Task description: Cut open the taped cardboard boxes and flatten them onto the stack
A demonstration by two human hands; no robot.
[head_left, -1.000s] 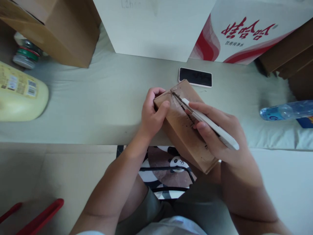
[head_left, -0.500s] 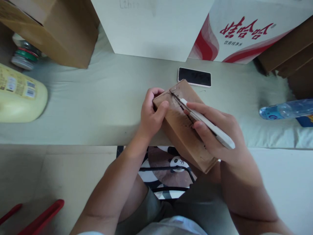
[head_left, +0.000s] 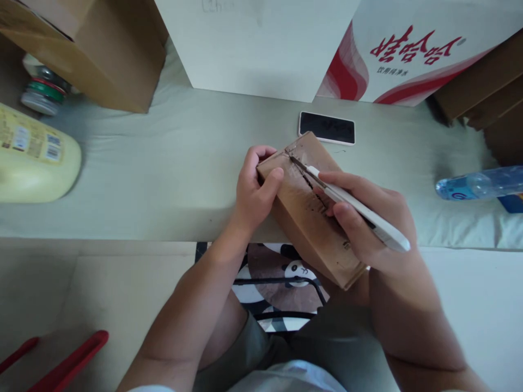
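Observation:
A brown cardboard box [head_left: 312, 218] lies tilted across the front edge of the cloth-covered surface, its near end sticking out over my lap. My left hand [head_left: 257, 182] grips its far left corner, thumb on top and fingers around the end. In my right hand [head_left: 368, 218] is a white utility knife [head_left: 359, 209], with fingers wrapped round the handle. Its dark blade tip meets the taped top near the far end, beside a dark, ragged line along the middle. Part of the box's right side is hidden under my right hand.
Behind the box lies a phone [head_left: 327, 128]. White cartons [head_left: 253, 49] stand at the back, with brown boxes [head_left: 118, 60] left and right. A yellow jug [head_left: 36, 158] is at left, a water bottle [head_left: 478, 184] at right. Red handles [head_left: 73, 359] show at lower left.
The utility knife and my right hand have drawn slightly back toward me and to the right along the box top. My left hand keeps its hold on the corner.

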